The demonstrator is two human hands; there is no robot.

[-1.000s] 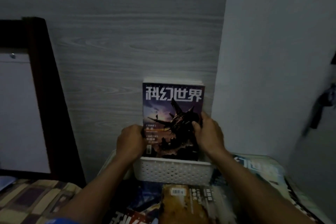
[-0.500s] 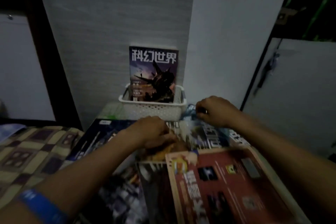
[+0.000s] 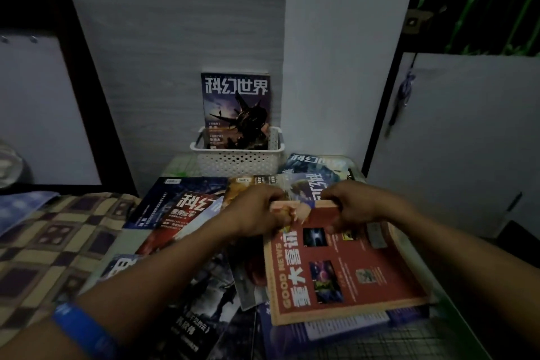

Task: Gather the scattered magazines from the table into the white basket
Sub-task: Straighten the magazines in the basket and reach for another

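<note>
At table rear – white basket [image 3: 238, 160] w/ 1 upright mag [image 3: 235, 109] | left hand [image 3: 257, 210] + right hand [image 3: 352, 206] – both gripping red mag [image 3: 340, 269] top edge

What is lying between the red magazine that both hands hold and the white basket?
In the head view, other magazines lie overlapped on the table between the red magazine and the white basket.

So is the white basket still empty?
No, a magazine stands upright in the white basket, leaning against the wall behind it.
</note>
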